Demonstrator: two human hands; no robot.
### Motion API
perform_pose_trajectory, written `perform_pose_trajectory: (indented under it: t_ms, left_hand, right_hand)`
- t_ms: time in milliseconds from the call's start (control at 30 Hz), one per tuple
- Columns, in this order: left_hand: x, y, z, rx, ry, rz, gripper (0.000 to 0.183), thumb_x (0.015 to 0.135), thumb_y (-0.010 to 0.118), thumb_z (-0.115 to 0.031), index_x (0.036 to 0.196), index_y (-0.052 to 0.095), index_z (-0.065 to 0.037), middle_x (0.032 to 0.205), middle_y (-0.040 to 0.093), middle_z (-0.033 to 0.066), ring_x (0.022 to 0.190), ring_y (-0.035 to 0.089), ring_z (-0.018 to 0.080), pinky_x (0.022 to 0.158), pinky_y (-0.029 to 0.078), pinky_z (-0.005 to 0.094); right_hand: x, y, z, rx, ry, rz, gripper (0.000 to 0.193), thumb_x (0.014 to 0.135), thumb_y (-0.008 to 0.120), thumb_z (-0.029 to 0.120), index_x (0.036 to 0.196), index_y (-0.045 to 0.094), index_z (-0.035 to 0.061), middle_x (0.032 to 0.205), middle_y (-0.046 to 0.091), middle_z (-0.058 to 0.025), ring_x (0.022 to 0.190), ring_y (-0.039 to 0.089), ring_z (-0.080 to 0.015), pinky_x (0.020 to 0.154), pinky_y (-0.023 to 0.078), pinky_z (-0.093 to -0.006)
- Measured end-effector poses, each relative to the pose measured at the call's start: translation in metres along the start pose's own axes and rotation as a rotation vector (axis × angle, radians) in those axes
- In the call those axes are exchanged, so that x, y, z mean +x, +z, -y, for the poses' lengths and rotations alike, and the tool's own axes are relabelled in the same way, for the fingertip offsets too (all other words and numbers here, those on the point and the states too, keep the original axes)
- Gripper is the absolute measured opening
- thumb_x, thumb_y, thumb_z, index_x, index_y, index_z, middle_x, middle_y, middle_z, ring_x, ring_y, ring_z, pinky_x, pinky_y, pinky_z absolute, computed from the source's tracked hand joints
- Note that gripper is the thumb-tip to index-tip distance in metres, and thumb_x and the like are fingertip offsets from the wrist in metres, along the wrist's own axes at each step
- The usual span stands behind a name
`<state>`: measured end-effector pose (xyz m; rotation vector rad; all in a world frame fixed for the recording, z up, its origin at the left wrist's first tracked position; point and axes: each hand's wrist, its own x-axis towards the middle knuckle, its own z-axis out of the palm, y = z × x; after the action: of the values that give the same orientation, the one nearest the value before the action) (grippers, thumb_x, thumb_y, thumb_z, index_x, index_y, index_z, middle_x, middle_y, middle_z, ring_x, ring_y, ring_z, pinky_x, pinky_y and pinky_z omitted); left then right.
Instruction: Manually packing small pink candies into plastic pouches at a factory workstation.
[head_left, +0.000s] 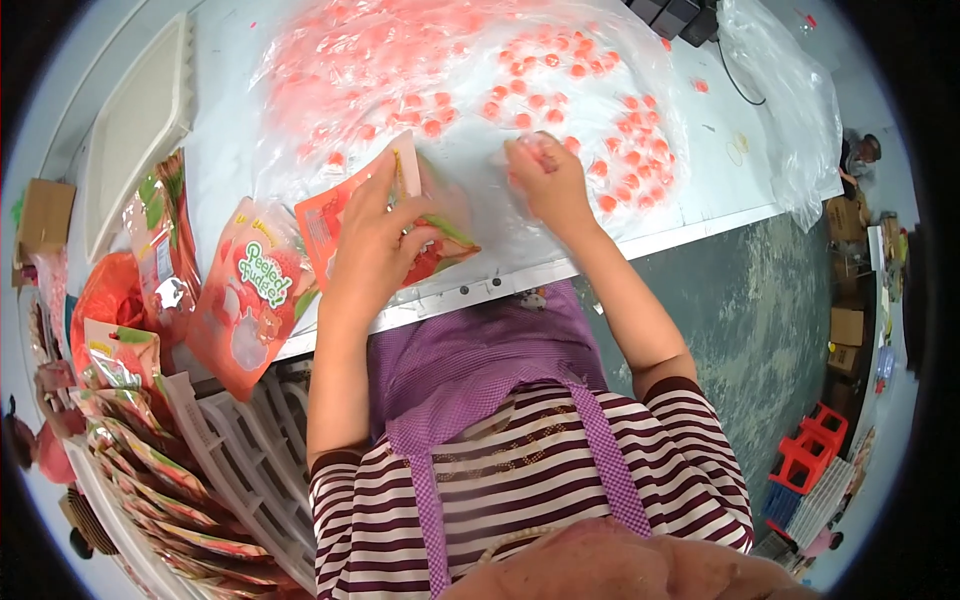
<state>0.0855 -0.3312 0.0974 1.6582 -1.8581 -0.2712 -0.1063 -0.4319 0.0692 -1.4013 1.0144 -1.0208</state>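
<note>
My left hand (372,235) grips a red and pink printed candy pouch (318,222) on the table. Its fingers wrap over the front, and the pouch's top edge tilts toward the far side. To the right of the pouch, my right hand (552,185) is closed around a few clear-wrapped candies with reddish-pink centres, partly hidden by the fingers. Beyond that hand lie loose groups of the same wrapped candies (635,160). A larger heap of candies (370,60) spreads under clear plastic at the far left.
Another flat pouch (245,300) overhangs the table (720,185) edge at the left. Below it, a white crate (235,450) stands beside stacked pouches (170,480). A pale tray (140,130) leans at the far left. Clear plastic sheeting (785,110) hangs off the right end.
</note>
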Motion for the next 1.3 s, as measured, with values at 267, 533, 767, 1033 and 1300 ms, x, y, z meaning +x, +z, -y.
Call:
perform_pose_trajectory:
  t_ms: [267,533,767,1033,1300]
  left_hand:
    - [0.005,0.005,0.001,-0.082,-0.005,0.047,0.029,0.066,0.073,-0.006,0.094,0.065,-0.009,0.135,0.041,0.0198,0.123,0.040,0.0338,0.097,0.038,0.0383]
    - [0.014,0.005,-0.001,-0.580,-0.169,0.102,0.014,0.073,0.066,0.001,0.083,0.055,-0.001,0.108,0.056,0.0190,0.121,0.044,0.0349,0.091,0.042,0.0382]
    - [0.011,0.007,-0.003,-0.608,-0.180,0.021,0.013,0.076,0.060,0.008,0.082,0.053,-0.001,0.115,0.057,0.0149,0.124,0.045,0.0278,0.086,0.044,0.0287]
    - [0.010,0.021,-0.001,-0.604,-0.148,-0.051,0.009,0.077,0.061,0.002,0.081,0.055,-0.002,0.109,0.057,0.0198,0.120,0.047,0.0330,0.089,0.043,0.0349]
    - [0.012,0.019,-0.005,-0.610,-0.118,-0.004,0.010,0.076,0.062,0.001,0.084,0.058,-0.003,0.123,0.050,0.0243,0.120,0.048,0.0314,0.091,0.042,0.0345]
  right_hand:
    - [0.002,0.039,0.054,0.654,0.260,-0.165,0.031,0.089,0.051,0.039,0.080,0.054,0.0096,0.068,0.057,-0.0027,0.051,0.051,-0.0073,0.035,0.030,-0.0202]
    - [-0.002,0.053,0.019,0.339,-0.080,-0.037,0.028,0.094,0.045,0.029,0.085,0.055,0.0038,0.073,0.055,0.0001,0.062,0.049,-0.0051,0.053,0.041,-0.0210]
    - [-0.009,0.051,0.011,0.277,-0.196,0.029,0.022,0.094,0.044,0.018,0.086,0.055,0.0019,0.083,0.054,0.0000,0.076,0.048,-0.0048,0.066,0.041,-0.0215]
    - [-0.018,0.045,0.004,0.347,-0.223,0.120,0.016,0.091,0.046,0.012,0.088,0.057,0.0004,0.090,0.054,-0.0028,0.078,0.049,-0.0061,0.069,0.041,-0.0216]
    - [-0.017,0.037,-0.011,0.237,-0.280,0.100,0.017,0.090,0.050,0.014,0.100,0.055,0.0003,0.100,0.052,-0.0044,0.088,0.049,-0.0092,0.078,0.040,-0.0233]
